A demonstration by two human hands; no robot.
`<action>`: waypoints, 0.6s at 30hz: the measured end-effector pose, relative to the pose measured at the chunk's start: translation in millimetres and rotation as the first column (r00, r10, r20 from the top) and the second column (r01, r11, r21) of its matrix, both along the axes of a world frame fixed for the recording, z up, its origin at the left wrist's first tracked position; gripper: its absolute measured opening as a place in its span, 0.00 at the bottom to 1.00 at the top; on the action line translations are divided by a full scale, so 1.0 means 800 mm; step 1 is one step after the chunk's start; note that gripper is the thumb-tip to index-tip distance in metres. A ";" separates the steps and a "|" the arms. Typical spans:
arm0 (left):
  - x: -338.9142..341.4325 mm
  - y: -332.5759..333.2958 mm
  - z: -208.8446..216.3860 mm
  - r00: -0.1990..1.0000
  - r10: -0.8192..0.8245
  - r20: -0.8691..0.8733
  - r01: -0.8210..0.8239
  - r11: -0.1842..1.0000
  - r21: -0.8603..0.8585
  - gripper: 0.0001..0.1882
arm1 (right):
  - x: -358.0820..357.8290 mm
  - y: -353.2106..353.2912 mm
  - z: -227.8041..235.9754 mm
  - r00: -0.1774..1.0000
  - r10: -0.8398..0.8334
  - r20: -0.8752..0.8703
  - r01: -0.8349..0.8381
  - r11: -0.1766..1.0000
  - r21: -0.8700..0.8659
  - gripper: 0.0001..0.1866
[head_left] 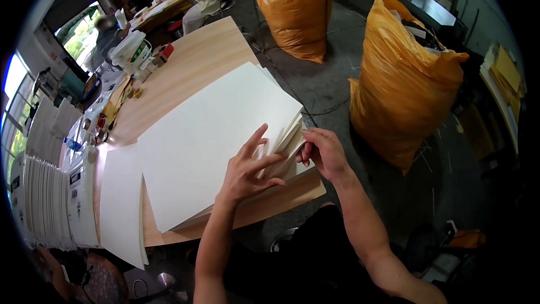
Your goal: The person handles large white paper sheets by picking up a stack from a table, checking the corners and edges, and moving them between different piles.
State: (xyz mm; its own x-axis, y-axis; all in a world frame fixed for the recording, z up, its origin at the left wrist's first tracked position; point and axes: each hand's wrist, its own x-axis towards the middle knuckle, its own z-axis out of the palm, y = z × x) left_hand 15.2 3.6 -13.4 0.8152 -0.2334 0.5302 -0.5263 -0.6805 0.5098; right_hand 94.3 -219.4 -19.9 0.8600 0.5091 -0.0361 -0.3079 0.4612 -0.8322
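Observation:
A stack of large white paper sheets (pixel 208 129) lies on the wooden table (pixel 197 56), its near right corner fanned up into several layers. My left hand (pixel 247 169) is over this corner with fingers spread, the fingertips at the lifted layers. At the corner's right edge, my right hand (pixel 323 155) has its fingers curled, thumb and forefinger pinched at the sheets' edge. Between the two hands the bent sheet edges show. A second, narrower pile of white sheets (pixel 121 202) lies to the left, overhanging the table's near edge.
Wrapped paper stacks (pixel 48 202) stand at the far left. A white bucket (pixel 130 52) and small jars sit along the table's left edge. Two stuffed orange sacks, one nearer (pixel 405 90) and one farther (pixel 292 11), stand on the floor to the right. Other people sit at the back.

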 end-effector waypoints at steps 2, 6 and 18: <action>0.001 0.000 0.001 1.000 0.010 -0.015 -0.010 1.000 -0.003 0.27 | 0.000 0.000 -0.001 1.000 0.005 -0.007 -0.005 1.000 0.007 0.19; 0.004 0.004 -0.003 0.999 0.002 -0.037 -0.004 0.998 -0.061 0.28 | 0.000 -0.001 -0.003 1.000 0.014 -0.003 -0.014 1.000 0.016 0.19; 0.001 0.002 -0.003 0.998 -0.005 -0.056 -0.002 0.994 -0.108 0.26 | -0.010 -0.005 -0.022 0.980 -0.119 0.161 0.119 0.993 0.008 0.20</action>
